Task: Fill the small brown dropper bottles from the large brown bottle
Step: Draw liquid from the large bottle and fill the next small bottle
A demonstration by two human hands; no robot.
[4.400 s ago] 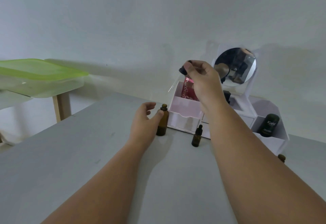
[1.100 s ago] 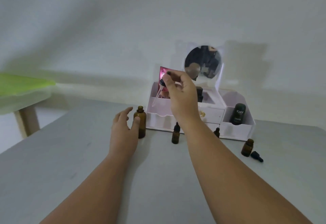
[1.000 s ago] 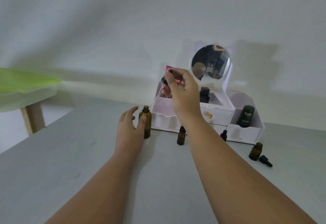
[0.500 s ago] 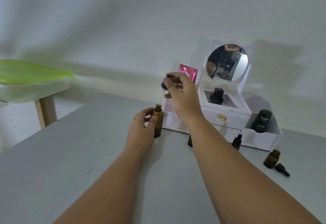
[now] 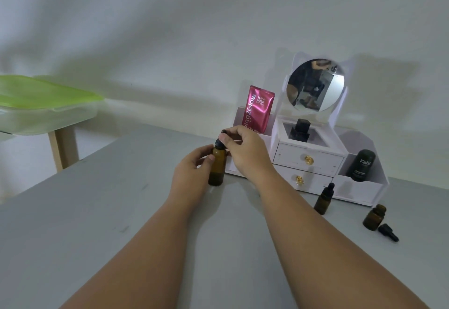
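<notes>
Holds the large brown bottle (image 5: 217, 167) upright on the worktop (image 5: 97, 211) with the left hand (image 5: 192, 177), grip curled round its body. Pinches the black dropper top (image 5: 220, 139) at the bottle's neck with the right hand (image 5: 245, 150) — grip closed on it. At 4 o'clock from the bottle, before the white organizer (image 5: 308, 160): a capped small dropper bottle (image 5: 324, 199); farther along, an open small bottle (image 5: 374, 217) — loose dropper cap (image 5: 388, 232) lying just beside, at its 4 o'clock.
</notes>
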